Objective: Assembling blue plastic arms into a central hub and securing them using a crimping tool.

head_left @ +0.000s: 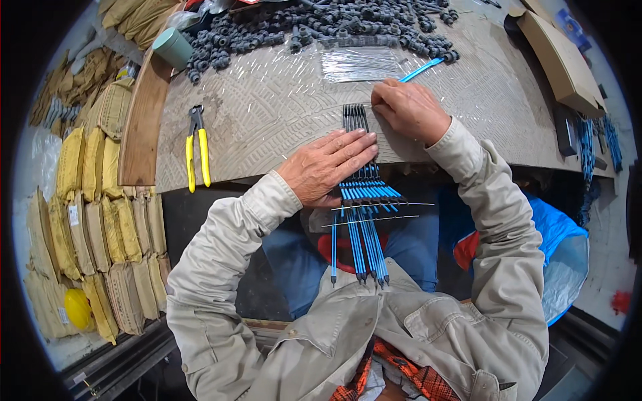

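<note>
A row of thin blue rods with black ends (355, 244) lies over the table's near edge and hangs toward my lap. My left hand (328, 164) lies across its upper part, fingers straight and close together, thumb at its side; the rods beneath the palm are hidden. Black tips (354, 115) show on the tabletop beyond my fingers. Two thin metal wires (394, 217) cross the hanging rods. My right hand (409, 112) is closed just right of the tips, its fingers curled; whatever they hold is hidden. A blue stick (422, 69) shows just beyond it.
Cut metal wires (359, 65) lie beyond my hands, before a heap of dark grey fittings (321, 27). Yellow-handled pincers (197, 147) rest at left, near a green tin (172, 48). A cardboard box (558, 60) stands right; wrapped packs (100, 227) are stacked left.
</note>
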Demonstrator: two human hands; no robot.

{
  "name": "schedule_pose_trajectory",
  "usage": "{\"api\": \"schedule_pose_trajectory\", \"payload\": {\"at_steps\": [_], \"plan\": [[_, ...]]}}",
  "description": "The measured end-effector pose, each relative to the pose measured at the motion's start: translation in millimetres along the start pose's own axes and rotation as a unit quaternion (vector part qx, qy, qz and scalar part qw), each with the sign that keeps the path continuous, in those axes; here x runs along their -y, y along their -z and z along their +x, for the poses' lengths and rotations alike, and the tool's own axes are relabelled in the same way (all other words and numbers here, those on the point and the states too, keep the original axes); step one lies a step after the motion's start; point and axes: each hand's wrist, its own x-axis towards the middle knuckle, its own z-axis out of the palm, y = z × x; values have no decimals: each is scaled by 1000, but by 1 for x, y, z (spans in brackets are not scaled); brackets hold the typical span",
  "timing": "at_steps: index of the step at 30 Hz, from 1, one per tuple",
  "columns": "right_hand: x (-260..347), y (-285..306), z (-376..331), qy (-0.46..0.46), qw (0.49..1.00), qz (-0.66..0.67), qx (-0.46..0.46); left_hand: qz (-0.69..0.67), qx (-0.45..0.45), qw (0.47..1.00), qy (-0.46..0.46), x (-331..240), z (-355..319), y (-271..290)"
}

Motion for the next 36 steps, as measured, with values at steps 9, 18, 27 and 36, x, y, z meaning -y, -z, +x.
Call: {"api": "schedule_pose_trajectory", "payload": {"at_steps": [9,18,27,36], "plan": [[-3,-7,5,59,995,72,-22,-43,-6,999,6,1,0,-2],[8,6,10,60,975,-210,47,-63,-17,998,10,-2,0,0],[98,145,-47,194,869,447,85,-97,-89,991,28,-16,2,-2],[142,68,-69,126,967,-217,-37,-118,-153,973,128,-14,5,-29]]}}
